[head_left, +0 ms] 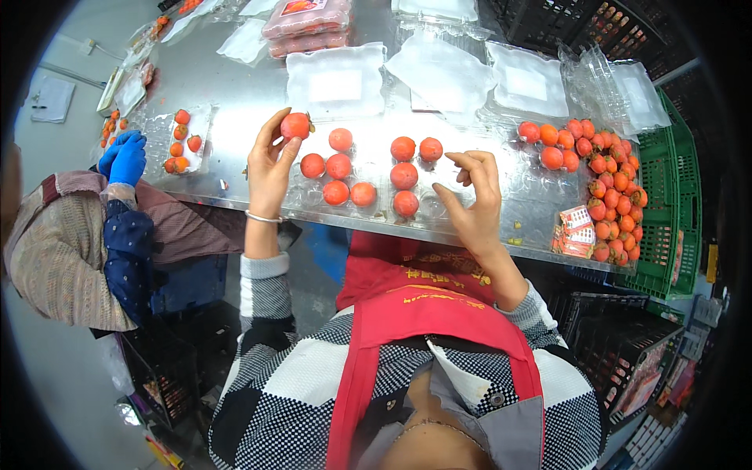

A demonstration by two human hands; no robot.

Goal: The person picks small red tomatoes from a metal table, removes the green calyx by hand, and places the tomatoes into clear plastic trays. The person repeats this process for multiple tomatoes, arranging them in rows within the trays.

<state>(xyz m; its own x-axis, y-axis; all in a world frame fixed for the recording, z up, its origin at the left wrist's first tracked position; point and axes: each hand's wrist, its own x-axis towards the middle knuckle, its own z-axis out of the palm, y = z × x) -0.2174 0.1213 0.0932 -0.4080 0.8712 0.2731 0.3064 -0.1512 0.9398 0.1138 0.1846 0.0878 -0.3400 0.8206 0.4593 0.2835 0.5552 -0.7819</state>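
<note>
My left hand [269, 171] grips an orange-red persimmon [295, 126], its leafy calyx turned to the right. The fruit is just above the upper left of a clear plastic tray that holds several persimmons [338, 166]. To the right, a second clear tray holds several more persimmons [403, 175], with bare places along its right side. My right hand [478, 200] is beside that tray, fingers spread and holding nothing. A large group of loose persimmons [615, 188] covers the right end of the metal table [517, 192].
White padded sheets [335, 82] and clear lids lie along the back. Stacked packed boxes [307, 27] stand behind. Printed labels [578, 229] sit by the loose fruit. A green crate [666, 211] stands right. At left, a co-worker's blue gloves [125, 157] are near another tray.
</note>
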